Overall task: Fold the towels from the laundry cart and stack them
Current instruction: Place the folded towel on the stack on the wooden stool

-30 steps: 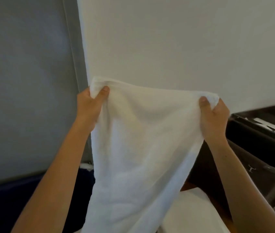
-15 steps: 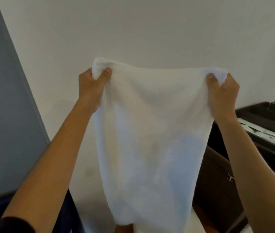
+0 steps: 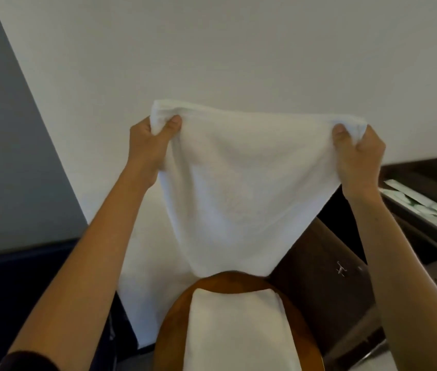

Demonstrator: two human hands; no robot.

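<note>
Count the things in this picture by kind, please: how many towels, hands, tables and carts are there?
Towels: 2, the held towel and the folded towel on the table.
Hands: 2, the left hand and the right hand, each gripping a top corner of the held towel.
Tables: 1, the round wooden table.
Carts: 1, the dark cart.
Total: 6.

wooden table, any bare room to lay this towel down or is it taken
Mostly taken: a folded towel covers the middle of the wooden table. Bare wood shows only as strips left, right and beyond it. The held towel hangs over the far strip.
</note>
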